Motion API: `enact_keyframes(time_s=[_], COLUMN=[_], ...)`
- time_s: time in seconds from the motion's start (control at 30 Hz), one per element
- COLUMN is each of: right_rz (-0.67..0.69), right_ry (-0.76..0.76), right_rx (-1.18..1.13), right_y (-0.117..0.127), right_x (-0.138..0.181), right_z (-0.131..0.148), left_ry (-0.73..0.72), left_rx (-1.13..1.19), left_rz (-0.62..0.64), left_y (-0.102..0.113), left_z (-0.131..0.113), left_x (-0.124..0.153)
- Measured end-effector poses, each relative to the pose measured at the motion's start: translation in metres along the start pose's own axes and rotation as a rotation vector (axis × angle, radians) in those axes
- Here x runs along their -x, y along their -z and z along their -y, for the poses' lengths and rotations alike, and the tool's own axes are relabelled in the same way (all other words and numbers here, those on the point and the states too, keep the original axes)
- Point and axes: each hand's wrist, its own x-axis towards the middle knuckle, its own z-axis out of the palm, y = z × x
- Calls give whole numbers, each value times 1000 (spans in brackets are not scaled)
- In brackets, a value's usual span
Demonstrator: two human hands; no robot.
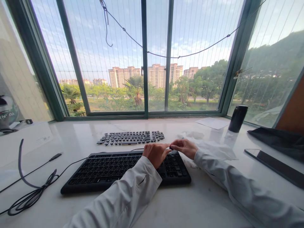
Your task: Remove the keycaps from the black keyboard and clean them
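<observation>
A black keyboard [106, 171] lies in front of me, with most of its keycaps off and its key sockets bare. Above its right part, my left hand [154, 154] is closed, its finger and thumb tips meeting a small black keycap [171, 148]. From the other side my right hand [186, 147] pinches that same keycap between thumb and fingers. The left wrist and sleeve cover part of the keyboard. Some caps sit at the number pad, near the right end.
Loose keycaps [128, 138] are laid out in rows behind the keyboard. Crumpled clear plastic [216, 148] lies right, near a black cylinder [238, 118], a phone [275, 166] and black cloth [280, 141]. A coiled cable [35, 196] is at left. Windows stand behind.
</observation>
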Motion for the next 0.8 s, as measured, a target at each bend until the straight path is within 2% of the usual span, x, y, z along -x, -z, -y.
enact_keyframes(time_s=[0.3,0.53,0.63,0.8], right_rz=[-55,-45,-46,-134], right_ry=[5,12,48,168], right_rx=[-18,136,188,262], right_y=[-1,-3,-4,-4], right_x=[0,5,7,8], right_z=[0,4,7,9], left_ry=[-38,-16,-2,17], left_rx=[30,11,2,-6], left_rz=[13,48,56,51], left_y=[3,7,9,9], left_z=[1,1,2,1], left_x=[0,-1,-2,-2])
